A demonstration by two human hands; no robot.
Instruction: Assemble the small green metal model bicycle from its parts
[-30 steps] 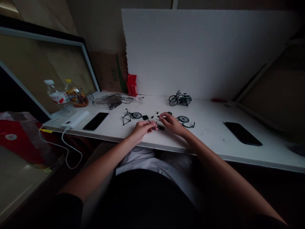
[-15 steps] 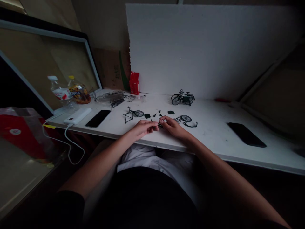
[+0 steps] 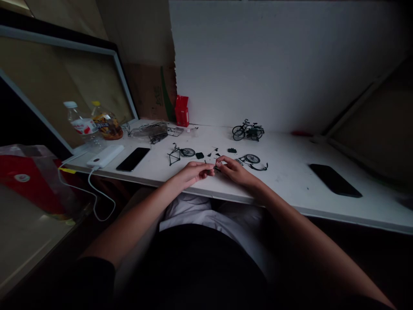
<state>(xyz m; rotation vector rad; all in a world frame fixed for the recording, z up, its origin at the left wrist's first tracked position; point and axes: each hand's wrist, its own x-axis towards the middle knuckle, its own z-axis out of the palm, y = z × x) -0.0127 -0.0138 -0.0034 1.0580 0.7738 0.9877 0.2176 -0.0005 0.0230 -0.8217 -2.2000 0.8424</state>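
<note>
Above the desk's front edge, my left hand (image 3: 196, 172) pinches a small dark piece (image 3: 216, 168), probably a model bicycle part, mostly hidden by fingers. My right hand (image 3: 234, 171) meets it from the other side, thumb and forefinger closed on the same piece. Just beyond them lie a square black part (image 3: 199, 155), tiny dark pieces (image 3: 214, 150) and a small dark block (image 3: 232, 150). A model bicycle frame with a wheel (image 3: 187, 152) rests on the left. To the right are another spoked wheel (image 3: 252, 159) and a curved dark part (image 3: 260, 167).
An assembled-looking model bicycle (image 3: 248, 131) stands at the back. Phones lie left (image 3: 133, 159) and right (image 3: 334, 180). On the left are a white power bank (image 3: 105, 156) with a cable, two bottles (image 3: 84, 125) and plastic packaging (image 3: 150, 130). A red box (image 3: 182, 112) stands against the wall.
Both hands stay almost in place, still closed around the small piece. The view has shifted very slightly; the parts on the desk lie as before.
</note>
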